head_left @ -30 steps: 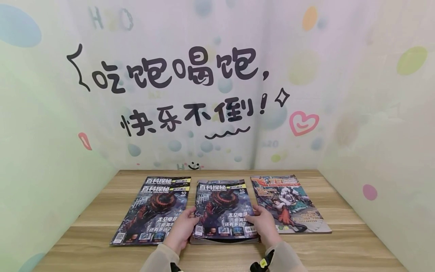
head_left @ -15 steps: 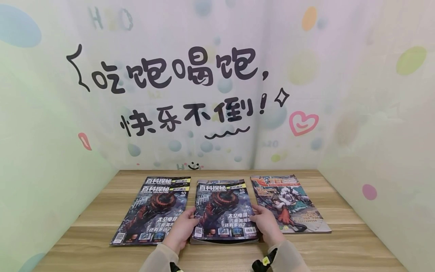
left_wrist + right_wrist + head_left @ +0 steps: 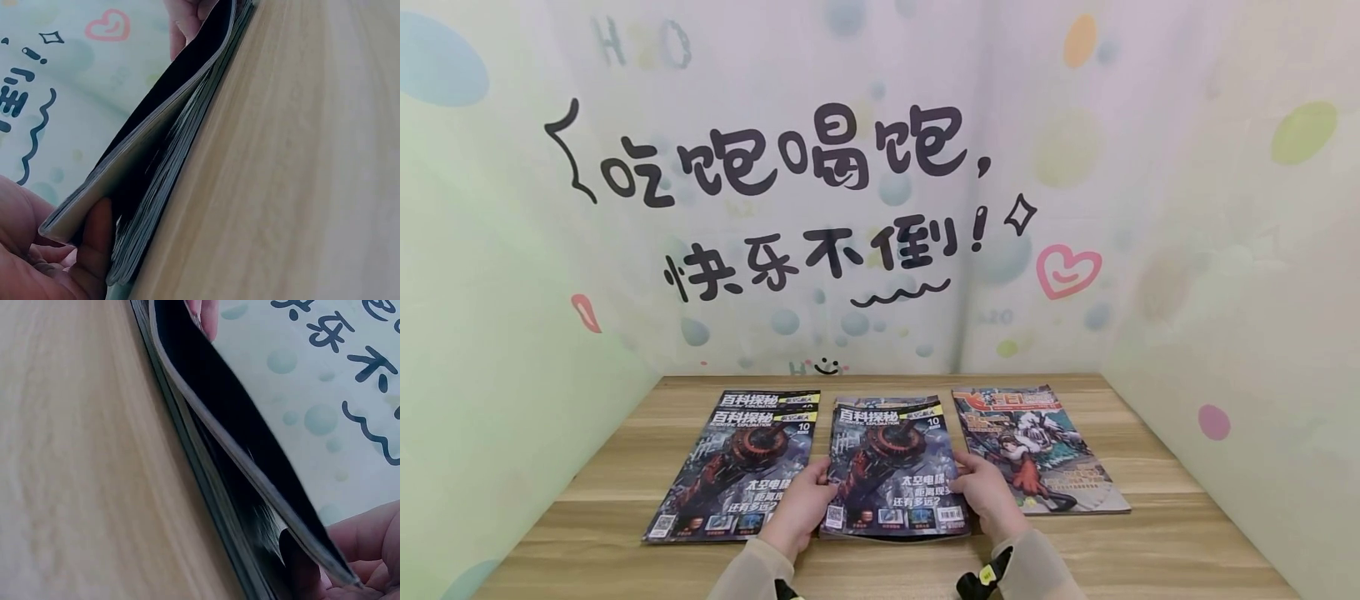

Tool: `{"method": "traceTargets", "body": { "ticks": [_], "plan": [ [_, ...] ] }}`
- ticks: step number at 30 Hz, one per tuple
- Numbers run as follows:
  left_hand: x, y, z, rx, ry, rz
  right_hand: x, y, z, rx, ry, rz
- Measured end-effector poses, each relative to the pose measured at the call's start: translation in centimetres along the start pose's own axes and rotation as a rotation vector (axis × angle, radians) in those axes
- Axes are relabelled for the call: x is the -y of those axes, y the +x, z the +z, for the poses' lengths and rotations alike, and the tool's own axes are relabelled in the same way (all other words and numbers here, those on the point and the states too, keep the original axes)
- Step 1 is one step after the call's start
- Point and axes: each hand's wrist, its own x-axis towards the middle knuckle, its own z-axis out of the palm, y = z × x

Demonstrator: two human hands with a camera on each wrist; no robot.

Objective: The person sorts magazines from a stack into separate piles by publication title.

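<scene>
A dark-covered magazine (image 3: 891,471) with red machinery on its front lies at the top of the middle pile. My left hand (image 3: 801,504) pinches its left edge, thumb above and a finger underneath. At the opposite edge, my right hand (image 3: 988,496) holds it the same way. Both wrist views show the magazine's side edges raised and its middle sagging onto the magazines below (image 3: 159,206). In the right wrist view, a fingertip (image 3: 300,565) sits in the gap beneath the held magazine.
Left of my hands, matching magazines (image 3: 745,467) overlap on the wooden table (image 3: 1180,542). A colourful comic-style magazine (image 3: 1037,454) lies to the right. Walls with printed bubbles and lettering enclose the table's back and sides.
The held magazine has shifted slightly toward me, so its front edge covers more of the pile beneath. My right hand has moved slightly outward; the side magazines stay put.
</scene>
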Motion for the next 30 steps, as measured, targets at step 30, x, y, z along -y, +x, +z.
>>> {"method": "traceTargets", "body": {
  "ticks": [30],
  "plan": [
    [-0.1,0.1,-3.3,-0.032,0.025,-0.012,1.8,-1.2,3.0,-0.035,-0.003,-0.115]
  ]
}}
